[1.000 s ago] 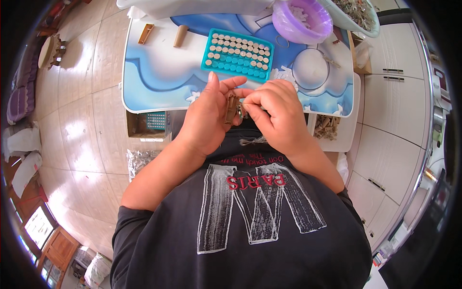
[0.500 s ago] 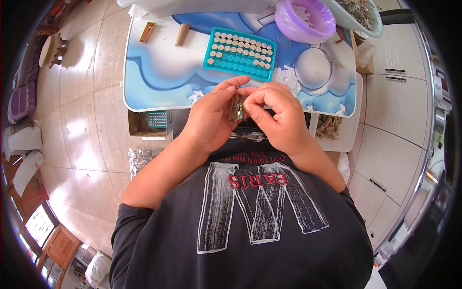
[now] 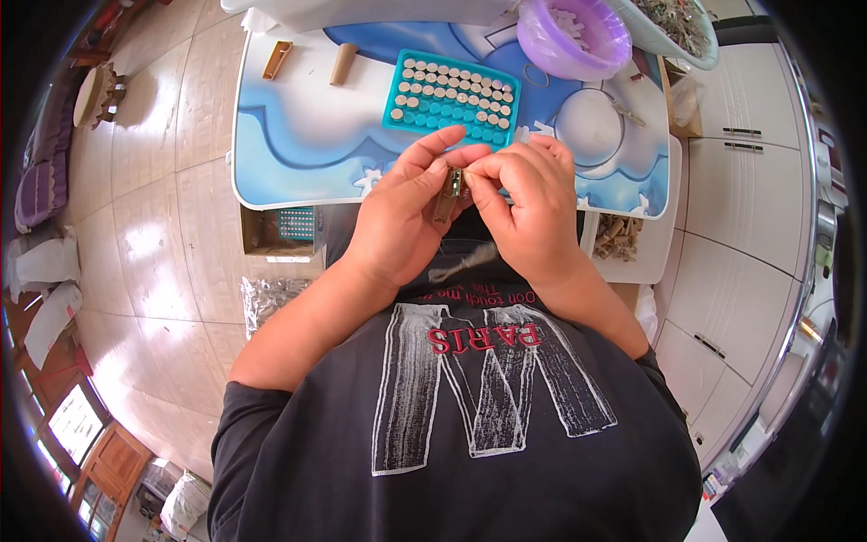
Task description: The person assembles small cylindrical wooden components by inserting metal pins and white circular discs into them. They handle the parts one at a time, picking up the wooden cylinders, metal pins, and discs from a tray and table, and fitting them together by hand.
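Above my lap, at the near edge of the table, my left hand [image 3: 390,221] grips a small brown trough-shaped casing [image 3: 443,210] between thumb and fingers. A small green circuit board [image 3: 456,182] shows at the casing's upper end. Thumb and forefinger of my right hand [image 3: 531,199] pinch at the board's edge; the exact contact is partly hidden. Just beyond my hands stands a teal tray [image 3: 390,107] with rows of round pale discs [image 3: 440,79]; several of its front cups hold none. Two more brown casings, one open-sided [image 3: 277,60] and one turned over [image 3: 343,64], lie at the far left.
A purple bowl [image 3: 533,56] of white pieces and a pale basin [image 3: 709,50] of wiry parts stand at the back right. Right of my lap is a heap of brown pieces [image 3: 617,237]. Under the table at left, a box [image 3: 257,237] holds another teal tray.
The casing has swung more upright, and the board now shows at its upper end. Both hands have shifted slightly, with my right fingers higher along the board. White pieces beyond my right hand are now mostly covered.
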### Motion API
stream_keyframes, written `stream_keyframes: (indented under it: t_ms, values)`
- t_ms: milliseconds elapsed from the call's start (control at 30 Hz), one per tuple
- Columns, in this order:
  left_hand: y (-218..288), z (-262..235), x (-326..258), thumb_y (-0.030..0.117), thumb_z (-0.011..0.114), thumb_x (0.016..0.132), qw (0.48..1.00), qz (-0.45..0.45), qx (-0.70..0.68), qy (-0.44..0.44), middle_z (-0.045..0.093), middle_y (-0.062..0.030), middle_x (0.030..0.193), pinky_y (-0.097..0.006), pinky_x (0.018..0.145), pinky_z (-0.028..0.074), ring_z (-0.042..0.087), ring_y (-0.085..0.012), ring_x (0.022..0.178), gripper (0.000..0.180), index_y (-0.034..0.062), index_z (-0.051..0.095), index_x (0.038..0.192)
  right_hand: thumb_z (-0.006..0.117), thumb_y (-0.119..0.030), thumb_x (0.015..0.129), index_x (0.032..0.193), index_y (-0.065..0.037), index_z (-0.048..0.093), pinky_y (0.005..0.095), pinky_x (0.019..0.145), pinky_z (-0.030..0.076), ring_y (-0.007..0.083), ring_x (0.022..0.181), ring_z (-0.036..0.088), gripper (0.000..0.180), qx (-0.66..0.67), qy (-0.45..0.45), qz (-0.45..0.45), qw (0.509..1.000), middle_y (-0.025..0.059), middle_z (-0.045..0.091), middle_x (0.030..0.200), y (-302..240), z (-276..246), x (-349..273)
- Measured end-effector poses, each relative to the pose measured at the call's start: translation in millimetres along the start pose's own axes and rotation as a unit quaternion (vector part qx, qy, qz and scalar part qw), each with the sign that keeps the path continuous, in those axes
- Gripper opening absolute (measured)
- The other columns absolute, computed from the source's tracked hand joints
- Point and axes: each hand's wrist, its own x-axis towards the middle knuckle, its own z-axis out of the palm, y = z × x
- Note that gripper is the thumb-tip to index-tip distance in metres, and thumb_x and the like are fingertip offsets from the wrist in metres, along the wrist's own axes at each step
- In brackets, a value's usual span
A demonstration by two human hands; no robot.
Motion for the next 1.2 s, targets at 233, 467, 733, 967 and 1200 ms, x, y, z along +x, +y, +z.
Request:
stream_keyframes:
  t_ms: [233, 467, 733, 967, 1200]
  values:
    - [0.7, 5.0, -3.2, 0.015, 0.032, 0.098, 1.0, 0.012, 0.014, 0.007, 0.05, -0.0156, 0.128, -0.034, 0.097, 0.042, 0.053, -0.0216, 0.114, 0.039, 0.0008, 0.032, 0.135, 0.067, -0.012, 0.076, 0.07, -0.012, 0.054, 0.0414, 0.089, 0.035, 0.0186, 0.065, 0.053, 0.013, -0.026, 0.007, 0.004, 1.0, -0.0005, 0.052, 0.066, -3.4, 0.8, 2.0]
    - [2.3, 9.4, -4.0, 0.012, 0.035, 0.098, 0.999, 0.001, 0.039, 0.028, 0.049, -0.0165, 0.129, -0.032, 0.097, 0.042, 0.052, -0.0212, 0.115, 0.038, -0.0006, 0.036, 0.134, 0.067, -0.013, 0.074, 0.069, -0.013, 0.055, 0.042, 0.09, 0.035, 0.0177, 0.066, 0.053, 0.014, -0.072, 0.026, -0.03, 0.997, -0.0015, 0.052, 0.066, -3.1, 4.9, 2.8]
    - [-1.4, 8.8, -5.7, 0.013, 0.035, 0.099, 0.998, 0.02, 0.05, 0.02, 0.046, -0.0187, 0.132, -0.034, 0.099, 0.041, 0.05, -0.0234, 0.118, 0.039, -0.0017, 0.035, 0.135, 0.07, -0.016, 0.074, 0.076, -0.011, 0.061, 0.0425, 0.089, 0.035, 0.0193, 0.07, 0.053, 0.01, -0.011, 0.022, -0.022, 0.999, -0.0012, 0.056, 0.07, 1.1, 7.1, -0.1]
    - [-3.0, 7.8, -4.8, 0.012, 0.034, 0.099, 0.995, 0.042, 0.073, 0.048, 0.045, -0.0188, 0.133, -0.035, 0.099, 0.042, 0.05, -0.0238, 0.117, 0.039, -0.0022, 0.035, 0.135, 0.072, -0.017, 0.071, 0.086, -0.01, 0.061, 0.0407, 0.084, 0.037, 0.0237, 0.075, 0.054, 0.019, 0.048, -0.016, -0.015, 0.999, 0.0025, 0.059, 0.078, 0.1, 3.8, -2.8]
    - [-1.3, 9.7, -6.1, 0.01, 0.035, 0.098, 0.995, 0.053, 0.083, 0.021, 0.045, -0.0193, 0.133, -0.035, 0.098, 0.043, 0.051, -0.024, 0.116, 0.037, -0.0012, 0.035, 0.134, 0.073, -0.017, 0.069, 0.085, -0.009, 0.06, 0.0386, 0.077, 0.036, 0.0237, 0.075, 0.054, 0.023, 0.028, 0.003, -0.031, 0.999, 0.0029, 0.059, 0.078, 0.4, 3.9, -4.9]
